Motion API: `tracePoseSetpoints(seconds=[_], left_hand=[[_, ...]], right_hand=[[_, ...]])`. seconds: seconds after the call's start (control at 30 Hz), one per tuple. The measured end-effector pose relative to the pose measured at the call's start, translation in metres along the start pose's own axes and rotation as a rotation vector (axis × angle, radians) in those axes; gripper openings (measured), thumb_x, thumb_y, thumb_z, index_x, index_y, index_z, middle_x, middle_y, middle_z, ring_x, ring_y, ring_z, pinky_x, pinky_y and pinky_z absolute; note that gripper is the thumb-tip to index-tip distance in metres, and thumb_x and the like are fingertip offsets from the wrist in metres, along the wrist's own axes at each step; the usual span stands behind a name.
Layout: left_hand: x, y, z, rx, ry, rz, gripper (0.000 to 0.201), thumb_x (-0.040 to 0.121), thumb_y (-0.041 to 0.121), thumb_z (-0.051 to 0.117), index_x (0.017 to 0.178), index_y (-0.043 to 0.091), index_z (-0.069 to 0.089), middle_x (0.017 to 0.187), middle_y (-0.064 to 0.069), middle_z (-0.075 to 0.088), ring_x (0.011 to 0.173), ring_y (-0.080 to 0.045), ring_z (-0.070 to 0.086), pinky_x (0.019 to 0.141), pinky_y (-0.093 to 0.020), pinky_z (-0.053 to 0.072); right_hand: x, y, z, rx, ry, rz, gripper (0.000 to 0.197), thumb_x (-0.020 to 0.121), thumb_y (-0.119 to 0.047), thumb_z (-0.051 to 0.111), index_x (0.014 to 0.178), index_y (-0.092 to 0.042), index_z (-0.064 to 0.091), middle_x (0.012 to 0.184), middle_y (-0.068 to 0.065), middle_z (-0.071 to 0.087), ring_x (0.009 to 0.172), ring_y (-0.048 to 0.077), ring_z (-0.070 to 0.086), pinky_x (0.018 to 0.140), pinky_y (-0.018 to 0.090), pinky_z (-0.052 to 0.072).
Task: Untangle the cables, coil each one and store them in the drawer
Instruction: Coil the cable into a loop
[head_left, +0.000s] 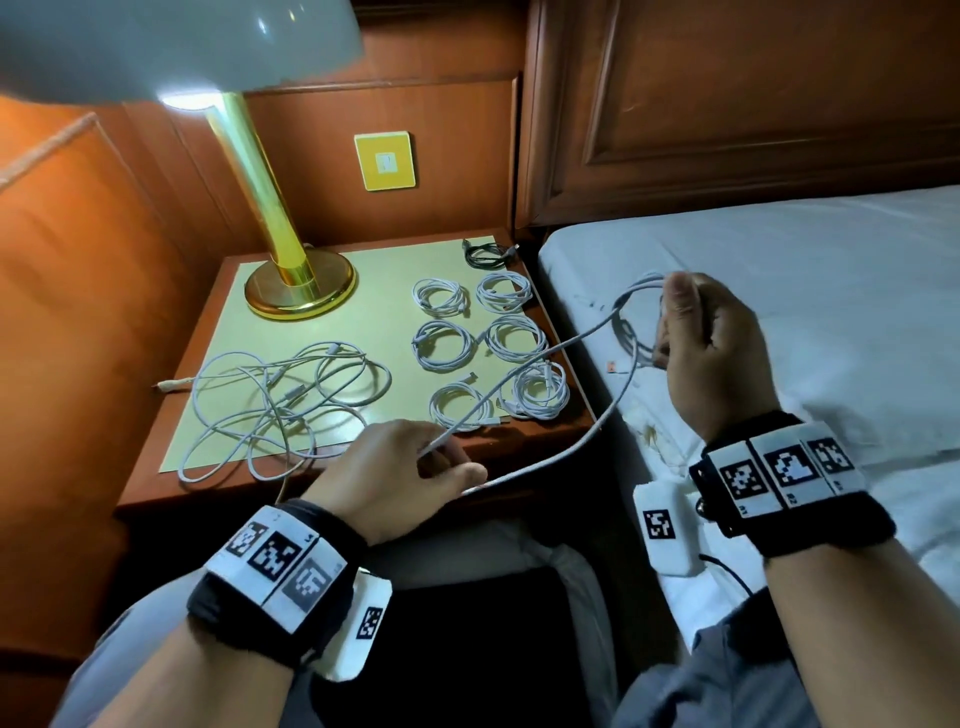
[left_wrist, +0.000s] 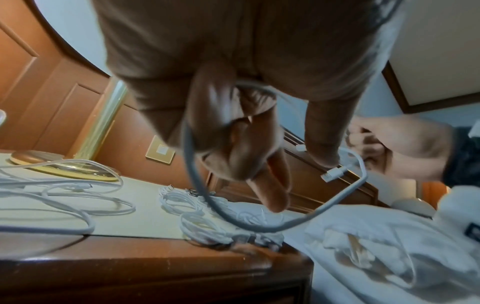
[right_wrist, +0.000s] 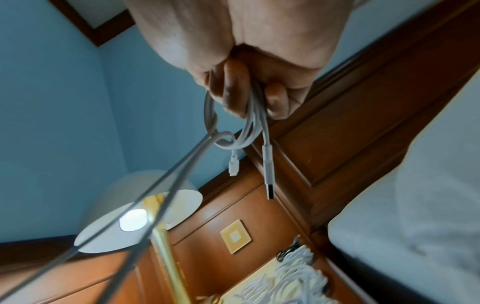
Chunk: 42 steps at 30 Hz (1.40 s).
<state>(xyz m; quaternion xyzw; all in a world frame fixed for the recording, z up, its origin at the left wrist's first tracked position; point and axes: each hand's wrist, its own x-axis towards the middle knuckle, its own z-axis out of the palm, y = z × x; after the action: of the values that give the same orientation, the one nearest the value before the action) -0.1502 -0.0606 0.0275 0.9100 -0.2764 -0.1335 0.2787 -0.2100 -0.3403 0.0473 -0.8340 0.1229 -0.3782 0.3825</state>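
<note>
The right hand (head_left: 711, 353) is gripping several loops of a white cable (head_left: 545, 358) above the bed (head_left: 831, 291), while the left hand (head_left: 395, 473) is pinching the same cable's slack near the counter (head_left: 322, 478) edge. Six coiled white cables (head_left: 493, 343) are lying on the counter beside a tangled pile (head_left: 280, 405), near the lamp (head_left: 298, 280).

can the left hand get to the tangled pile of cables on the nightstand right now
Probably not yet: the tangled pile lies open just beside the left hand, but its grip is taken by the white cable being coiled.
</note>
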Motion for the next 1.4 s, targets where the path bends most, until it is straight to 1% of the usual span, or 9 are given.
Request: tracePoseSetpoints(seconds=[0.13, 0.3, 0.4, 0.6, 0.83, 1.0, 1.1, 1.3, 1.4], left_hand=[[0.006, 0.008, 0.008, -0.089, -0.010, 0.010, 0.023, 0.082, 0.051, 0.074, 0.098, 0.036, 0.066, 0.086, 0.023, 0.070, 0.073, 0.008, 0.059, 0.061, -0.005, 0.041], [0.008, 0.020, 0.020, -0.377, 0.053, 0.048, 0.027, 0.079, 0.039, 0.081, 0.101, 0.032, 0.067, 0.096, 0.021, 0.072, 0.055, 0.000, 0.050, 0.063, -0.014, 0.046], [0.009, 0.028, 0.030, -0.493, 0.062, 0.022, 0.027, 0.078, 0.039, 0.083, 0.096, 0.029, 0.066, 0.095, 0.015, 0.074, 0.056, -0.001, 0.054, 0.068, -0.027, 0.054], [0.008, 0.043, 0.043, -0.831, 0.045, -0.068, 0.034, 0.074, 0.032, 0.086, 0.086, 0.007, 0.065, 0.075, -0.012, 0.073, 0.040, -0.019, 0.045, 0.040, -0.021, 0.036], [0.007, 0.049, 0.044, -1.001, -0.060, -0.091, 0.029, 0.076, 0.029, 0.082, 0.090, 0.009, 0.067, 0.090, -0.018, 0.076, 0.037, -0.015, 0.036, 0.039, -0.018, 0.029], [0.005, 0.046, 0.026, -0.766, -0.076, 0.008, 0.006, 0.085, 0.001, 0.074, 0.087, 0.001, 0.068, 0.077, -0.013, 0.073, 0.051, -0.006, 0.060, 0.053, -0.012, 0.045], [0.003, 0.037, 0.011, -0.543, -0.211, 0.085, 0.006, 0.083, 0.005, 0.074, 0.086, 0.008, 0.071, 0.078, -0.008, 0.075, 0.071, -0.018, 0.067, 0.074, -0.032, 0.054], [-0.004, 0.023, -0.001, -0.129, -0.341, 0.117, 0.005, 0.080, 0.024, 0.077, 0.083, 0.025, 0.074, 0.080, 0.009, 0.075, 0.072, -0.006, 0.069, 0.071, -0.027, 0.056], [-0.005, 0.021, -0.001, 0.012, -0.359, 0.113, 0.010, 0.080, 0.037, 0.078, 0.090, 0.036, 0.075, 0.084, 0.026, 0.071, 0.081, 0.007, 0.064, 0.071, -0.009, 0.047]], right_hand=[[-0.010, -0.011, 0.016, 0.104, -0.109, -0.026, 0.043, 0.102, -0.050, 0.036, 0.066, -0.026, 0.040, 0.052, -0.009, 0.045, 0.047, 0.014, 0.046, 0.053, 0.038, 0.043], [-0.023, -0.027, 0.031, 0.277, -0.216, -0.029, 0.039, 0.103, -0.045, 0.036, 0.066, -0.035, 0.041, 0.052, -0.009, 0.043, 0.046, 0.012, 0.041, 0.050, 0.036, 0.038], [-0.031, -0.033, 0.038, 0.372, -0.255, 0.022, 0.039, 0.103, -0.042, 0.036, 0.068, -0.026, 0.042, 0.052, -0.009, 0.040, 0.046, 0.009, 0.037, 0.049, 0.028, 0.033], [-0.041, -0.042, 0.048, 0.540, -0.281, 0.116, 0.041, 0.103, -0.040, 0.036, 0.071, -0.013, 0.037, 0.057, 0.003, 0.029, 0.049, 0.021, 0.030, 0.047, 0.028, 0.030], [-0.040, -0.045, 0.047, 0.600, -0.302, 0.142, 0.038, 0.103, -0.040, 0.037, 0.070, -0.021, 0.040, 0.058, 0.000, 0.031, 0.049, 0.018, 0.030, 0.048, 0.032, 0.031], [-0.025, -0.033, 0.035, 0.271, -0.151, 0.029, 0.037, 0.103, -0.044, 0.035, 0.069, -0.033, 0.043, 0.056, -0.007, 0.043, 0.048, 0.014, 0.043, 0.052, 0.047, 0.047], [-0.013, -0.021, 0.024, 0.277, -0.078, 0.064, 0.038, 0.102, -0.046, 0.035, 0.068, -0.032, 0.043, 0.051, -0.010, 0.045, 0.045, 0.009, 0.043, 0.054, 0.046, 0.047], [-0.005, -0.014, 0.008, 0.088, -0.035, -0.027, 0.038, 0.101, -0.049, 0.032, 0.073, -0.025, 0.042, 0.059, -0.009, 0.043, 0.054, 0.021, 0.047, 0.059, 0.048, 0.048], [0.000, -0.010, 0.004, 0.250, -0.072, 0.064, 0.042, 0.100, -0.052, 0.036, 0.067, -0.026, 0.042, 0.054, -0.009, 0.042, 0.048, 0.016, 0.041, 0.055, 0.045, 0.045]])
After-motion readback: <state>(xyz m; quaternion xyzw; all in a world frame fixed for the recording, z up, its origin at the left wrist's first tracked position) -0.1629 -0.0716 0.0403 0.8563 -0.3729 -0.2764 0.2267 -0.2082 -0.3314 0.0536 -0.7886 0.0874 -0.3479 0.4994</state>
